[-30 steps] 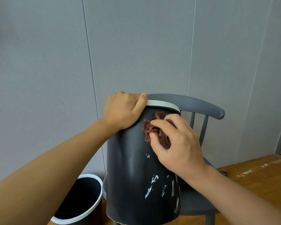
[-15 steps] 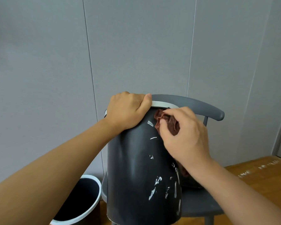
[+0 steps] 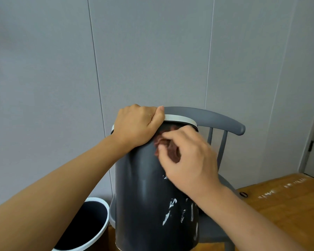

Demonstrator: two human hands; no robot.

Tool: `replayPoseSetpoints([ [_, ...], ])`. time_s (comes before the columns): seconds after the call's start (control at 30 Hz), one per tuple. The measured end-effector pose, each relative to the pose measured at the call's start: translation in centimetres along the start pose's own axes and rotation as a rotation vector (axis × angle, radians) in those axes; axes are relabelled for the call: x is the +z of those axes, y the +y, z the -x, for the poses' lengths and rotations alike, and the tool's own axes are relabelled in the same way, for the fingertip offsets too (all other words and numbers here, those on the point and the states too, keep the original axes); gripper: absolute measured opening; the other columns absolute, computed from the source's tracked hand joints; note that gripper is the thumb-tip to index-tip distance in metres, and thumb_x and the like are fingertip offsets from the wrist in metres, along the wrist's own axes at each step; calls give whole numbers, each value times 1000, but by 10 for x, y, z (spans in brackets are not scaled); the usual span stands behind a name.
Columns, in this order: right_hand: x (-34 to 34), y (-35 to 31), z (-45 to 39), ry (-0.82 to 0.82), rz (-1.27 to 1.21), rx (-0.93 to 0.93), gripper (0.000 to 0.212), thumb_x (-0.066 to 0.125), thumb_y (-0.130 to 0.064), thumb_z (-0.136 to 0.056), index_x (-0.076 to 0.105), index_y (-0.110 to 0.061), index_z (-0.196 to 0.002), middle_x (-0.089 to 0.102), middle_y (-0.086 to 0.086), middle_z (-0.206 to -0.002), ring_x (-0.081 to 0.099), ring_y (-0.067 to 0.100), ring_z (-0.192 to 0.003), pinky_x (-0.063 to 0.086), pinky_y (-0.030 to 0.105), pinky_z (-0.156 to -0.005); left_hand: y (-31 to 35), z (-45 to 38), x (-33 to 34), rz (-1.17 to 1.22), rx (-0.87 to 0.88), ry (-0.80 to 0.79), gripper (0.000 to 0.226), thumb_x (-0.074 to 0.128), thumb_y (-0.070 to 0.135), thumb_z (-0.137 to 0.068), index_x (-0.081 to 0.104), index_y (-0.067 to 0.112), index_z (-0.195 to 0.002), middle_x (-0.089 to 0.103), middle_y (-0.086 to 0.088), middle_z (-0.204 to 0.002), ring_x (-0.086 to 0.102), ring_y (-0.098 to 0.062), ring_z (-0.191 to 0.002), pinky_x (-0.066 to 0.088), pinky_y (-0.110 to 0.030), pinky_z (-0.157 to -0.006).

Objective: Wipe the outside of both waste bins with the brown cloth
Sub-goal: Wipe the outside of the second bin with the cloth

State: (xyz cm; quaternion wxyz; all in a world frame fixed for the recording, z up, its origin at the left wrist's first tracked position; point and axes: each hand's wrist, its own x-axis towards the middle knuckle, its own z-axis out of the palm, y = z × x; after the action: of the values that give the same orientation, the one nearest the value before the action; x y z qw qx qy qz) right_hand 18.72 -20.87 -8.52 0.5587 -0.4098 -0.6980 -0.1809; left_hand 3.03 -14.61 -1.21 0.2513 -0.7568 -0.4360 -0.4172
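Observation:
A dark grey waste bin (image 3: 143,196) with a white rim stands on a grey chair, with white smears low on its right side. My left hand (image 3: 138,125) grips the bin's rim at the top left, fingers curled over the edge. My right hand (image 3: 187,158) holds the bunched brown cloth (image 3: 170,151) against the upper wall of the bin, just under the rim; the hand is blurred. A second waste bin (image 3: 91,225), dark inside with a white rim, stands on the floor at the lower left.
The grey chair (image 3: 216,118) has its curved backrest behind the bin, close to a grey panelled wall. Wooden floor (image 3: 283,205) with white marks stretches to the right. A door edge shows at the far right.
My right hand has rubbed the cloth from the upper middle wall up to the rim and then a little leftward toward my left hand. My left hand keeps its grip on the rim.

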Motion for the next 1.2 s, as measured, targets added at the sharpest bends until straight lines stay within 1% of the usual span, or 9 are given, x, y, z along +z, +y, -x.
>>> replayPoseSetpoints([
  [0.07,-3,1,-2,-75,-18,-83,27,64,-44,-88,76,-30,-107,62,-8,-97,63,22,-86,56,38,-64,-1,0,0,20,11,0,55,24,52,-96,25,18,-54,31,3,-42,35,-24,-46,22,-32,-52],
  [0.23,-6,18,-20,0,-33,25,22,72,-38,-86,77,-34,-108,61,-10,-97,65,19,-88,57,37,-69,0,-1,1,7,22,0,56,23,54,-97,27,17,-54,33,2,-43,36,-25,-47,23,-32,-52],
  [0.43,-23,21,3,-316,-99,-250,23,65,-42,-86,78,-32,-102,60,-12,-95,63,15,-84,56,38,-64,-4,0,-1,-20,-44,-34,54,28,50,-98,28,16,-56,34,1,-45,35,-25,-50,22,-34,-55],
  [0.63,-10,22,-34,-117,-96,-121,26,64,-45,-87,79,-33,-106,66,-10,-97,68,19,-88,58,40,-72,2,0,-3,-4,-15,-30,54,29,49,-98,29,20,-52,35,3,-44,38,-26,-51,28,-34,-54],
  [0.73,-13,24,-24,-157,-73,-162,25,66,-41,-87,79,-31,-105,62,-8,-96,66,20,-84,57,38,-69,2,0,-3,11,-10,-43,54,30,48,-99,27,20,-53,32,3,-44,35,-26,-51,26,-34,-54],
  [0.87,-28,21,-1,-348,-65,-302,23,63,-43,-86,78,-31,-100,60,-12,-89,61,14,-70,54,35,-57,0,-2,-1,4,-10,-39,55,33,47,-100,25,18,-54,30,2,-43,31,-16,-44,21,-32,-53],
  [0.93,-28,23,-9,-329,-35,-307,24,62,-44,-86,78,-32,-98,60,-11,-87,61,17,-68,54,36,-57,0,-3,1,-4,-15,-45,56,34,47,-101,26,18,-54,32,2,-44,32,-17,-46,21,-33,-53],
  [1.07,-15,28,-36,-139,-51,-187,26,63,-45,-88,79,-33,-104,63,-8,-91,65,19,-79,57,38,-66,2,-3,1,2,-19,-49,55,27,51,-97,30,20,-53,38,2,-46,40,-28,-53,33,-35,-54],
  [1.2,-11,28,-20,-131,-48,-195,25,67,-40,-89,79,-30,-108,62,-4,-97,67,23,-82,58,39,-66,0,-4,1,1,-27,-51,55,30,49,-98,27,18,-53,34,2,-45,36,-26,-51,24,-34,-55],
])
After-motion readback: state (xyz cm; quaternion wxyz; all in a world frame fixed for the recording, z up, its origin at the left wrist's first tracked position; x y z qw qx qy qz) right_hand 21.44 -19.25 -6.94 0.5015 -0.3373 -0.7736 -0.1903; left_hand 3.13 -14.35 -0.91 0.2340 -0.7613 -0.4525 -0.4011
